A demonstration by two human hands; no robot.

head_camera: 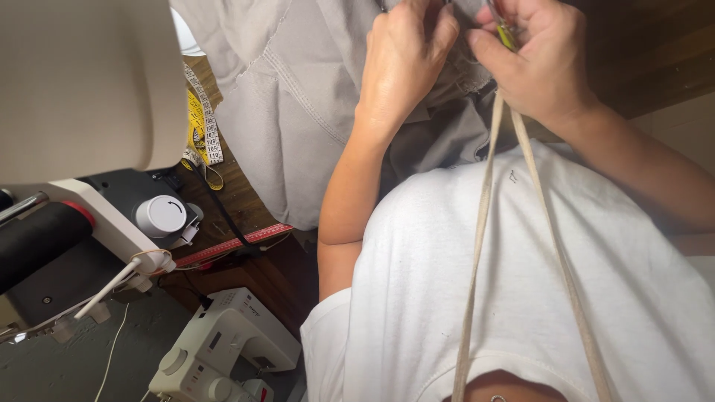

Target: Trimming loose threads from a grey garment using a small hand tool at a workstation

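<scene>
Cloth (298,119): big grey piece, spread on the wooden table (246,197), bunched under both hands
Cord (477,246): two tan strands running from the right hand down toward the chest
Left hand (402,63): closed, pinching the cloth
Right hand (540,63): closed on the cord and a small yellow-green tool (506,33)

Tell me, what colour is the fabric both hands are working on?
The fabric is light grey, seen in the head view.

Both hands raised together, nearly touching; left hand (402,59) fingers curled closed, right hand (540,56) pinching shut; elbows bent.
</scene>
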